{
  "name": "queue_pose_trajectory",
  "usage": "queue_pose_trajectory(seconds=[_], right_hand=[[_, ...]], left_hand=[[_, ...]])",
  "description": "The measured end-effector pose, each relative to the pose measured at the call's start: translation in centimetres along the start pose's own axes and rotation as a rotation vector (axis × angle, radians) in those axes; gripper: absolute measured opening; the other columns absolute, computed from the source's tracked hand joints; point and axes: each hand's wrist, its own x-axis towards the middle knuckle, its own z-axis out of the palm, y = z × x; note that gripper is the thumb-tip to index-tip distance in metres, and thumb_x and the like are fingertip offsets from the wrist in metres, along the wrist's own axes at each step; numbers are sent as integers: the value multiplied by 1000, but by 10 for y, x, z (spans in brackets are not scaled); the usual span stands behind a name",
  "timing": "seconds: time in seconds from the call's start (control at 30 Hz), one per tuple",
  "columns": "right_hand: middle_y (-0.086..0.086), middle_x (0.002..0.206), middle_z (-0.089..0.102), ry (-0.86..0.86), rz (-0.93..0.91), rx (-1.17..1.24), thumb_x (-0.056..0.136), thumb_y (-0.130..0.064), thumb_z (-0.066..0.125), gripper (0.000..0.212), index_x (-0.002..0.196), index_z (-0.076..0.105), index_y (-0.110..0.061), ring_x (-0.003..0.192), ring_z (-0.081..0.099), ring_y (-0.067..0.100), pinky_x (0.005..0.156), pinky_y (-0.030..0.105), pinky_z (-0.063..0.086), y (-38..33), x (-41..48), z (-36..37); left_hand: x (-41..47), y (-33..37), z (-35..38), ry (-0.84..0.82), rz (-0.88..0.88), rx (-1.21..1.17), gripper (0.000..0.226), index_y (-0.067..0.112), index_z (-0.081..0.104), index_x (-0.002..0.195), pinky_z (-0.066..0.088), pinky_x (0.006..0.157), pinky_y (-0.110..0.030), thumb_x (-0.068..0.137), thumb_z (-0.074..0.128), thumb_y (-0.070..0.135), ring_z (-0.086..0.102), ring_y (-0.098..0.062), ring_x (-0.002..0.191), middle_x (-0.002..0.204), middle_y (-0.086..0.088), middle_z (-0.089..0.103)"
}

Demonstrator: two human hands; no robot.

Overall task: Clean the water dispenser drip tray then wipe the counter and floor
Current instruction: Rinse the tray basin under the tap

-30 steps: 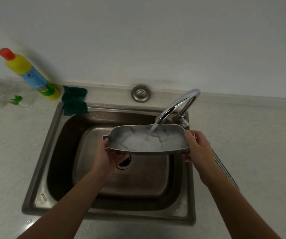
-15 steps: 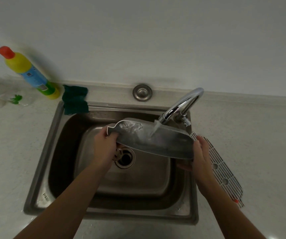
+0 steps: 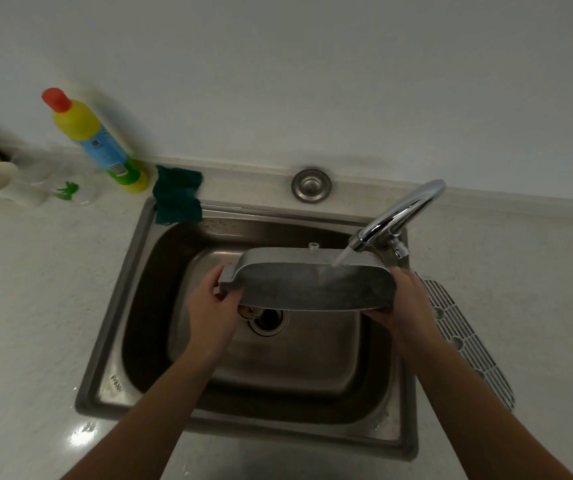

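The grey drip tray [image 3: 312, 289] hangs over the steel sink [image 3: 132, 271], turned over so its underside faces me. My left hand [image 3: 214, 306] grips its left end by the notched corner. My right hand [image 3: 406, 306] holds its right end. Water runs from the chrome faucet [image 3: 399, 216] onto the tray's right part. The tray's slotted grille [image 3: 468, 341] lies on the counter to the right of the sink, partly hidden by my right forearm. A dark green cloth [image 3: 177, 195] drapes over the sink's back left corner.
A yellow bottle with a red cap [image 3: 94, 140] leans by the wall at the left. White cups [image 3: 8, 183] lie on the counter [image 3: 36, 289] at the far left. The drain [image 3: 267, 320] sits under the tray. A round metal cap [image 3: 311, 185] is behind the sink.
The tray held foamy water under the stream, then tipped to the left and emptied. Now it is turned over with its bottom facing me. The view has shifted right and down.
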Motion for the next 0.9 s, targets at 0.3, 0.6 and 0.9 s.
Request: queue_pose_trajectory(seconds=[0.3,0.6,0.9], right_hand=[[-1,134,59,-6,-257,21,107,-23,52,35,138,56,-39,118,64,22,89,43,63,-14,-41,-12],[16,121,71,-80,-5,166,101,-24,54,23,115,71,-18,108,73,31,83,44,62,18,-32,-33],[15,123,67,-73,-15,66,101,-41,55,28,119,64,-23,111,69,34,80,49,62,0,-16,-21]], left_hand=[[4,-20,27,-289,-442,-453,52,18,61,138,60,97,-45,94,46,-5,66,-33,120,133,-14,66],[0,1,8,-173,-244,-463,37,20,67,129,63,82,-35,96,65,37,74,-23,110,122,-6,74],[-5,1,2,-234,-81,-190,31,45,63,132,60,95,-37,106,47,47,69,-8,115,125,13,71]])
